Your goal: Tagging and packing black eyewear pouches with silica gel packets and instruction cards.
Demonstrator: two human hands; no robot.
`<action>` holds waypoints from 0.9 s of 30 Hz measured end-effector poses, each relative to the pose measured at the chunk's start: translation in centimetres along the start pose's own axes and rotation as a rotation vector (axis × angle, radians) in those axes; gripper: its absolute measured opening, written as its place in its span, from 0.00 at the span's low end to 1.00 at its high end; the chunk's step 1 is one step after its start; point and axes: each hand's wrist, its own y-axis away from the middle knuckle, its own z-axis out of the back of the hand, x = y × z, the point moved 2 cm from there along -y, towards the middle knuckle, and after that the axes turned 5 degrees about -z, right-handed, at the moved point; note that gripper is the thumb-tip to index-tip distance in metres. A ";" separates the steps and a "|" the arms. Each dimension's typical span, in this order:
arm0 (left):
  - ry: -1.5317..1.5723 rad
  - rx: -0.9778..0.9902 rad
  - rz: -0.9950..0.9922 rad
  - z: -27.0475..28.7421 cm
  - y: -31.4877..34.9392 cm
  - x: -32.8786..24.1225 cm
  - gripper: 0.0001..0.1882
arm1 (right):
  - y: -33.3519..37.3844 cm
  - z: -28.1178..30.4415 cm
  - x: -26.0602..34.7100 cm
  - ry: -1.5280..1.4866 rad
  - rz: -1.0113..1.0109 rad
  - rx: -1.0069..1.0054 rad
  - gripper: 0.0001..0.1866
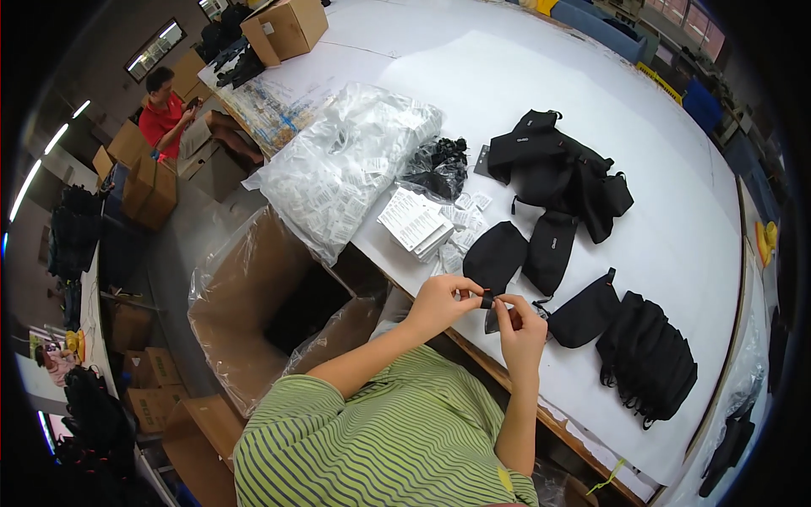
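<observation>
The work looks partway through: from the left, a clear bag of white tags [346,160], a stack of printed cards [416,221], a clear bag of small black parts [441,165] and loose white labels [470,221] lie ready, seemingly with plenty left to use. The black pouch in hand [492,256] lies at the table's near edge, its narrow end raised between the hands. The left hand [448,306] pinches a small black tab at that end between thumb and fingertips; the right hand [522,328] meets it with thumb and forefinger closed on the tab's other side, leaving almost no gap. Beyond, a loose heap of black pouches [562,165] appears to be waiting, while the neat overlapping row of black pouches [646,359] at right is probably done; which is which cannot be confirmed. As for the room, cardboard boxes [152,198] stand at left near a seated co-worker in a red shirt [165,122], a plastic-lined carton [241,287] gapes beside the person, and the broad white-covered table [688,279] stretches right, its front edge bare wood.
</observation>
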 end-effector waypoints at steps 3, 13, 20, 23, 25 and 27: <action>0.093 -0.009 0.044 -0.3 0.2 0.0 0.11 | 0.3 -0.3 -0.4 0.072 0.056 -0.010 0.04; 0.298 0.005 0.015 -1.1 0.5 1.2 0.07 | 0.3 0.2 -0.1 0.163 0.247 -0.036 0.04; 0.227 -0.015 -0.073 -0.4 0.3 -0.1 0.05 | 0.6 -0.6 -0.3 -0.035 0.093 -0.012 0.03; 0.214 -0.090 -0.114 0.0 0.5 -0.2 0.05 | 0.6 0.2 -1.0 -0.412 -0.145 0.101 0.03; 0.297 -0.014 -0.084 0.0 0.5 0.0 0.05 | 0.7 1.2 -1.9 -0.660 -0.167 0.169 0.04; 0.470 0.076 -0.002 -0.4 0.9 -0.7 0.05 | 1.2 2.4 -2.5 -0.699 -0.211 0.192 0.04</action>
